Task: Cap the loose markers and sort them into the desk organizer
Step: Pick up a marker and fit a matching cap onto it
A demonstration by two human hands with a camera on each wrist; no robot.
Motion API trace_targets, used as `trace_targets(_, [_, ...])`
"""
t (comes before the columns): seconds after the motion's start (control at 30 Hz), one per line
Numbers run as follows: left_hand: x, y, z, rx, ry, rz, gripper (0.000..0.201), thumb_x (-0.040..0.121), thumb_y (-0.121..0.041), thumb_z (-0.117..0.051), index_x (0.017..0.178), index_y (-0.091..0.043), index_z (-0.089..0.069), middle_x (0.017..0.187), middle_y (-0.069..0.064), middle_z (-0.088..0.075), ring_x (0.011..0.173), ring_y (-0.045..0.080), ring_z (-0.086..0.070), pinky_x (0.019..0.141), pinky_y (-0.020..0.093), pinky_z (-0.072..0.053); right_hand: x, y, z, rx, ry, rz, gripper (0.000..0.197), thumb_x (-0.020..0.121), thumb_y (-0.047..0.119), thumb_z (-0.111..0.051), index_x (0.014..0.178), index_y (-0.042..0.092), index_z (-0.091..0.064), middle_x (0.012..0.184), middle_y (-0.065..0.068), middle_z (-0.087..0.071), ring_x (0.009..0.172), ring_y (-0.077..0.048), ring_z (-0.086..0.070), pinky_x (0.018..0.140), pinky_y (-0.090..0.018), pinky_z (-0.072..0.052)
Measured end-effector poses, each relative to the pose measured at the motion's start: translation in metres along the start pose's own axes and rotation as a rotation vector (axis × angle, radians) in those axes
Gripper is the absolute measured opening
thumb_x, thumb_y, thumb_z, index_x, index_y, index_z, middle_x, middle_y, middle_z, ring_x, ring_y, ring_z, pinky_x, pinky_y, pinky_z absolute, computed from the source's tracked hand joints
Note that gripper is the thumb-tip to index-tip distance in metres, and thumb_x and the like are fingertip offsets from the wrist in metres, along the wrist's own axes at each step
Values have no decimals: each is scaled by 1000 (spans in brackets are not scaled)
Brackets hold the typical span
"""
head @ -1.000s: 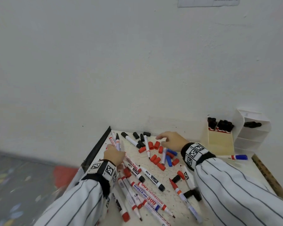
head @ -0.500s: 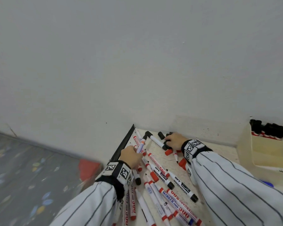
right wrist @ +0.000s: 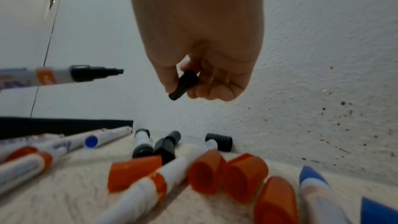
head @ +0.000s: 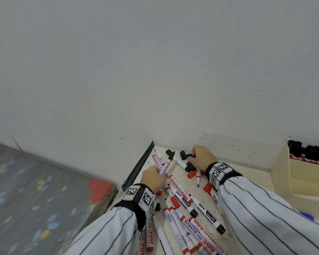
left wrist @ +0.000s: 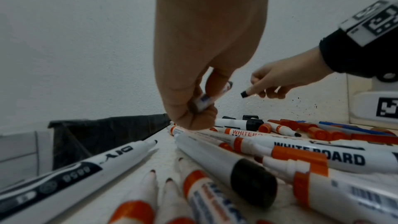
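Two hands work over the desk [head: 247, 183] corner by the wall. Left hand [head: 153, 178] has its grip closed round a marker [head: 165, 165], uncapped black tip [right wrist: 116, 71] up and angled toward the right hand. Right hand [head: 201, 157] pinches a black cap [right wrist: 183, 85] between thumb and fingers, lifted off the desk, close to the wall. Cap and tip are near but apart. Many loose markers [head: 184, 199] lie crisscrossed on the desk below both wrists; red caps [right wrist: 226, 175] and black caps [right wrist: 219, 141] are scattered beside them. Organizer [head: 302, 177] stands well right against the wall, with capped black markers [head: 309, 151] upright in its back compartment.
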State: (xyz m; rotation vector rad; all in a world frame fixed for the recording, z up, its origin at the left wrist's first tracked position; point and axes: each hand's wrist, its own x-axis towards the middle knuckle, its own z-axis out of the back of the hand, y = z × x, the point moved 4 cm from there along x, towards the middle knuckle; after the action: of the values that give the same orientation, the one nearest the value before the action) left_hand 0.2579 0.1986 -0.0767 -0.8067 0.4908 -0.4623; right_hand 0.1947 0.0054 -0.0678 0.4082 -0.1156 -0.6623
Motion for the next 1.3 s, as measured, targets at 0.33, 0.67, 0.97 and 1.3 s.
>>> trace_targets(0.33, [-15, -2, -10, -39, -8, -19, 26, 96, -33, -38, 99, -10, -50, 95, 8, -59, 79, 20, -53, 79, 33, -48, -32, 13, 51, 317, -135, 184, 25, 97, 12, -42, 118, 7, -54, 112, -10, -58, 102, -22, -56, 93, -32, -44])
trace_targets(0.67, [-45, -23, -26, 20, 0, -166, 22, 96, -30, -38, 95, -12, -50, 77, -1, -51, 66, 11, -44, 68, 26, -42, -91, -4, 64, 537, -139, 195, 17, 90, 8, -54, 103, 17, -51, 103, -1, -59, 97, -17, -60, 86, -22, -48])
trace_targets(0.97, [-77, -39, -43, 56, 130, -283, 18, 96, -28, -40, 96, -16, -53, 80, -2, -52, 65, 8, -44, 56, 18, -35, -139, -35, 77, 622, -23, 170, 23, 88, -3, -52, 94, 19, -57, 102, -3, -63, 82, -19, -68, 76, -24, -56])
trace_targets(1.3, [-112, -55, -66, -16, 271, -415, 13, 93, -27, -53, 102, -19, -56, 81, -3, -52, 63, 7, -46, 56, 15, -37, -184, -62, 80, 327, 24, 78, 26, 96, 30, -46, 77, 17, -57, 66, 8, -54, 55, -3, -46, 56, -18, -35])
